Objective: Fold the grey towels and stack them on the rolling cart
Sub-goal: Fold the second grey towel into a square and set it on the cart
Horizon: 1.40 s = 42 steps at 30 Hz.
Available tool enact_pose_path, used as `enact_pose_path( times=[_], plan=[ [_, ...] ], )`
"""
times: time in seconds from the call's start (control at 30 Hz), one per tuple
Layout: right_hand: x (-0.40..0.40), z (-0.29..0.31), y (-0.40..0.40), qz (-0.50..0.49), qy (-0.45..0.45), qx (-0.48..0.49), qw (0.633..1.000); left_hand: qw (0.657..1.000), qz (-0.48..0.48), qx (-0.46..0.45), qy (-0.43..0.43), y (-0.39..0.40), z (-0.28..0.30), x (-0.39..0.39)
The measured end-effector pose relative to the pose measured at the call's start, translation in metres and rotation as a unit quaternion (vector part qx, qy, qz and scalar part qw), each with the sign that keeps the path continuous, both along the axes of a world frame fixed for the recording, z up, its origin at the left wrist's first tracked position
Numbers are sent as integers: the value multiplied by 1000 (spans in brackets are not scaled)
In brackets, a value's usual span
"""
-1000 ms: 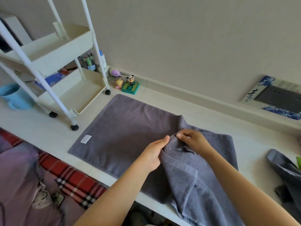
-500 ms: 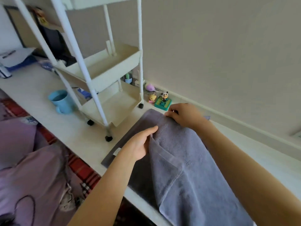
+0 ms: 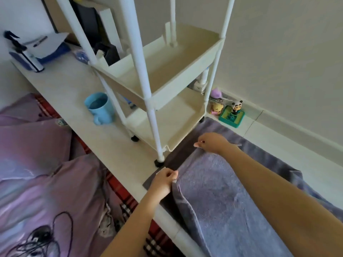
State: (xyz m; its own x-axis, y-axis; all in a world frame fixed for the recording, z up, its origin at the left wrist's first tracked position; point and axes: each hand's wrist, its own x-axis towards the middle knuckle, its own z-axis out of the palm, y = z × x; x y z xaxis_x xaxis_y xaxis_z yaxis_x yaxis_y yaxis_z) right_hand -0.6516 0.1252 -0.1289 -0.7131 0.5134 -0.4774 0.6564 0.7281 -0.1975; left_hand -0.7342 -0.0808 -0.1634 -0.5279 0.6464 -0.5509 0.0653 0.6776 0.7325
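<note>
A grey towel (image 3: 220, 199) lies on the white counter, its right half folded over to the left onto the lower layer. My left hand (image 3: 164, 179) pinches the near corner of the folded edge. My right hand (image 3: 210, 142) pinches the far corner of the same edge, close to the towel's left end. The cream rolling cart (image 3: 167, 71) stands on the counter just left of the towel; the two trays in view hold nothing that I can see. One black caster (image 3: 159, 163) sits right by the towel's left edge.
A blue mug (image 3: 99, 106) stands left of the cart. Small figurines (image 3: 232, 113) sit by the wall behind the towel. Papers and a pen lie at the far left. A purple blanket (image 3: 40, 182) lies below the counter's front edge.
Both hands have carried the towel's edge leftward across the lower layer to near its left end. The view has swung left and closer to the cart.
</note>
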Motion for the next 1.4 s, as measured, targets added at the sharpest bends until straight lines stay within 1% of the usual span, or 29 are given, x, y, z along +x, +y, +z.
enact_pose_path(
  times=[0.03,0.1,0.2,0.3,0.37,0.43,0.57,0.63,0.73,0.8,0.83,0.87,0.9,0.93,0.97,1.0,1.03,1.07,1.1,1.13,1.17,1.23,1.27,1.33,1.4],
  plan=[
    [2,-13,0,-5,0,-6,1000,998,-37,-19,44,-2,-5,-1],
    [6,-29,2,1,31,-6,1000,991,-76,-47,97,-7,-11,-3],
    [16,-35,8,29,59,-29,997,983,-85,-52,155,-9,-16,-3],
    [21,-36,12,48,47,-6,998,974,-111,-55,188,-3,-12,9],
    [28,-40,12,42,53,6,998,966,-146,-44,211,-3,-13,19],
    [41,-43,11,27,59,14,998,959,-164,-53,227,-2,-15,30],
    [87,-43,11,-4,54,19,998,954,-194,-57,222,5,-14,63],
    [115,-42,12,-27,41,11,999,952,-213,-60,210,7,-9,83],
    [156,-32,15,-101,38,-33,994,950,-248,-55,181,11,4,110],
    [174,-7,22,-106,38,-54,992,954,-265,-23,136,12,23,121],
    [179,13,26,-92,29,-62,993,958,-273,0,91,13,36,124],
    [183,39,32,-77,14,-81,994,962,-273,23,22,14,50,125],
    [183,69,38,-67,3,-110,992,963,-260,47,-62,16,66,123],
    [181,96,45,-70,-2,-135,988,962,-240,65,-113,20,77,119],
    [175,113,57,-80,2,-137,987,964,-228,86,-104,26,84,113],
    [166,120,68,-86,-1,-110,990,970,-219,101,-41,33,84,106],
    [154,116,79,-78,-14,-62,995,973,-204,101,39,40,78,97],
    [140,103,83,-66,-29,-18,997,972,-192,78,111,46,68,89],
    [126,81,87,-59,-36,19,997,966,-195,40,164,53,56,81],
    [115,57,85,-63,-41,34,997,958,-211,-11,194,57,41,74],
    [106,32,82,-68,-45,40,996,949,-229,-61,206,57,25,70],
    [101,-3,73,-74,-38,43,996,936,-238,-119,232,50,-3,66],
    [99,-16,71,-88,-23,41,995,930,-228,-122,261,45,-16,63],
    [101,-27,68,-141,20,31,989,919,-204,-100,321,37,-29,62],
    [101,-30,70,-152,43,58,986,917,-174,-72,351,35,-32,62]
  ],
)
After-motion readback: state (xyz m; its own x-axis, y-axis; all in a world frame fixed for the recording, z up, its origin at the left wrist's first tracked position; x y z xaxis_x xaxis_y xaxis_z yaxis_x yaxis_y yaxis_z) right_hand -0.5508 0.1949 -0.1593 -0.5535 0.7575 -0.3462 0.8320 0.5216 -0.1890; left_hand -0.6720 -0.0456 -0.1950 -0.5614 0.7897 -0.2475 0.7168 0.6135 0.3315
